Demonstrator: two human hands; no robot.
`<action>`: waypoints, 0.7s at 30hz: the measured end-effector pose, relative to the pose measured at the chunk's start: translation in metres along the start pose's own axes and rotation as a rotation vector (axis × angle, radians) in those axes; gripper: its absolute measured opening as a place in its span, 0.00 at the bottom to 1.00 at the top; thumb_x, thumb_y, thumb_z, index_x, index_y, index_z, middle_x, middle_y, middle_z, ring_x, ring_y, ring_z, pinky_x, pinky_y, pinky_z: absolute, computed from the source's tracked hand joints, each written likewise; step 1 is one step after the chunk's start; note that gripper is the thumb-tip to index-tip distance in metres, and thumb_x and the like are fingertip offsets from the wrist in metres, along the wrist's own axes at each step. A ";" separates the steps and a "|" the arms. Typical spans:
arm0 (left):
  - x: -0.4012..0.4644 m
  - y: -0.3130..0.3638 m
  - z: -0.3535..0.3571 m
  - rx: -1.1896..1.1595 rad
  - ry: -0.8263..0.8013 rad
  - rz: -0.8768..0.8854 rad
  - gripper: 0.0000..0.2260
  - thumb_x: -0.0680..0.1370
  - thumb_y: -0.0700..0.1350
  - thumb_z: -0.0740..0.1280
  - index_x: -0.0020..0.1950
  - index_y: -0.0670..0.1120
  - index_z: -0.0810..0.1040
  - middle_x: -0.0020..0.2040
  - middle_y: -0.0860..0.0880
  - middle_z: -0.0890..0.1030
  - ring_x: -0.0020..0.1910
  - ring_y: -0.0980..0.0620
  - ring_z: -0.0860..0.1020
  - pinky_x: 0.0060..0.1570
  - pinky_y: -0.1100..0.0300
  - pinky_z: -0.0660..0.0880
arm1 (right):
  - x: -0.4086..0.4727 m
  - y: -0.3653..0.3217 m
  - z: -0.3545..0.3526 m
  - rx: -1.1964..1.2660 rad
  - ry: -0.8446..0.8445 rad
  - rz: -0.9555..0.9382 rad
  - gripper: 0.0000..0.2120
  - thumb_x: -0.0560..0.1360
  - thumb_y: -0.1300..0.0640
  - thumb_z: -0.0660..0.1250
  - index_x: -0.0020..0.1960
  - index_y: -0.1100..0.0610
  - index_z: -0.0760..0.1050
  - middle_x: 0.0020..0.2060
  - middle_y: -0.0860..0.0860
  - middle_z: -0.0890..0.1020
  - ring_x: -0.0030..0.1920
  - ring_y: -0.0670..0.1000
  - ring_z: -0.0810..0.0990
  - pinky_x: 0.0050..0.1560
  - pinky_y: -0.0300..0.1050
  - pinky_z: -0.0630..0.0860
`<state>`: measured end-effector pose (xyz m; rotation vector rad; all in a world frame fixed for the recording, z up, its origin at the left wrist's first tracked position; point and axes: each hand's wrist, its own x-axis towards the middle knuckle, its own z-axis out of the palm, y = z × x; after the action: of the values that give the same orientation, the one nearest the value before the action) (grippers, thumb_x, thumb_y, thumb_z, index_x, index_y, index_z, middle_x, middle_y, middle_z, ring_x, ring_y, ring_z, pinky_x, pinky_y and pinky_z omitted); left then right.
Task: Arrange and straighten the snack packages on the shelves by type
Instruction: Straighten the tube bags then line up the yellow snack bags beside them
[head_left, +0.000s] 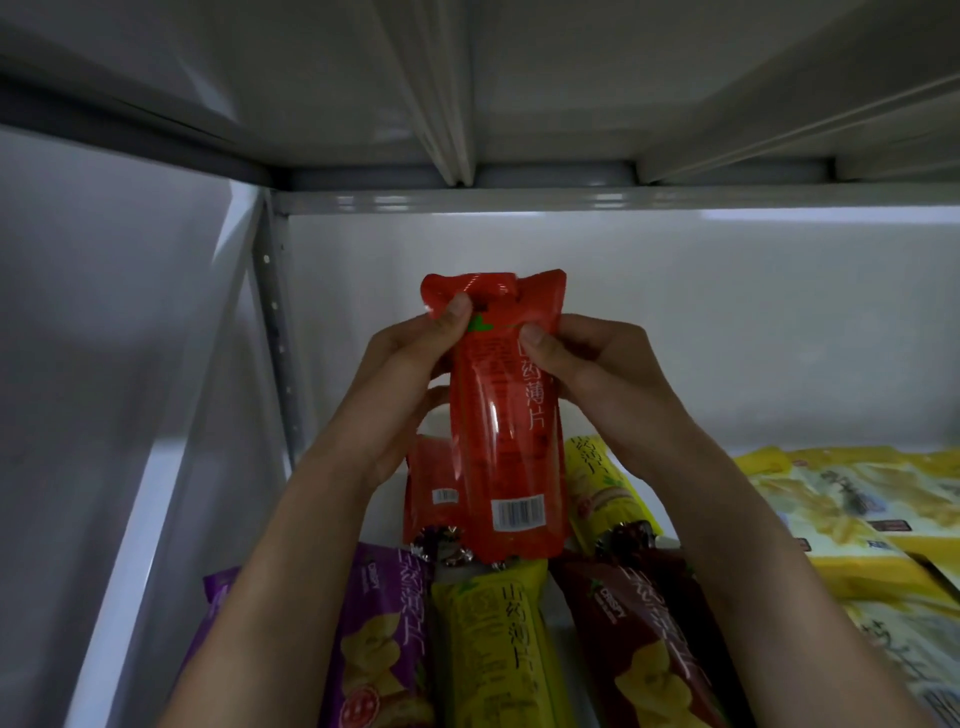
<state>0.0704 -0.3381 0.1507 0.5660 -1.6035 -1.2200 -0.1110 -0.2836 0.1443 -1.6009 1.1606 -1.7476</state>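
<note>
Metal shelf bay (675, 322), white back wall, grey underside of the next shelf overhead. Both hands are holding one red snack package (506, 415) upright above the shelf floor, barcode end down. Left hand (400, 374) is gripping its left edge, thumb pressing near the top seal; right hand (587, 369) is clamping the right edge, thumb on the front.

Lying on the shelf: a second red package (434, 488) just behind the held one, a purple package (379, 634), a yellow-green package (498, 649), a dark red package (654, 639), another yellow-green package (602, 488) behind it. Flat yellow bags (852, 499) are stacking at right.

Purple, dark red and flat bags are running off frame. Lighting dim; small print unreadable.
</note>
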 end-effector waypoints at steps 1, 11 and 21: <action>0.000 0.000 0.000 -0.017 0.024 0.020 0.20 0.77 0.58 0.67 0.59 0.46 0.85 0.55 0.48 0.88 0.57 0.50 0.86 0.59 0.53 0.80 | 0.000 0.000 0.001 -0.008 -0.009 0.001 0.11 0.80 0.55 0.71 0.59 0.60 0.85 0.52 0.55 0.89 0.55 0.55 0.88 0.63 0.59 0.82; -0.001 -0.002 -0.003 0.021 -0.032 0.070 0.16 0.78 0.50 0.69 0.62 0.43 0.84 0.58 0.46 0.87 0.59 0.48 0.85 0.58 0.54 0.78 | 0.000 -0.007 0.003 0.097 0.009 -0.005 0.13 0.79 0.53 0.72 0.59 0.59 0.85 0.54 0.54 0.88 0.57 0.53 0.87 0.66 0.58 0.80; 0.001 -0.004 0.002 0.029 0.011 0.086 0.17 0.75 0.52 0.71 0.58 0.43 0.85 0.54 0.46 0.88 0.55 0.47 0.86 0.58 0.51 0.80 | 0.000 -0.004 0.002 0.083 0.024 -0.004 0.10 0.78 0.56 0.74 0.56 0.60 0.86 0.51 0.54 0.89 0.54 0.54 0.88 0.65 0.59 0.81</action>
<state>0.0678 -0.3396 0.1476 0.5166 -1.6220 -1.1299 -0.1086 -0.2819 0.1470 -1.5388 1.0824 -1.7986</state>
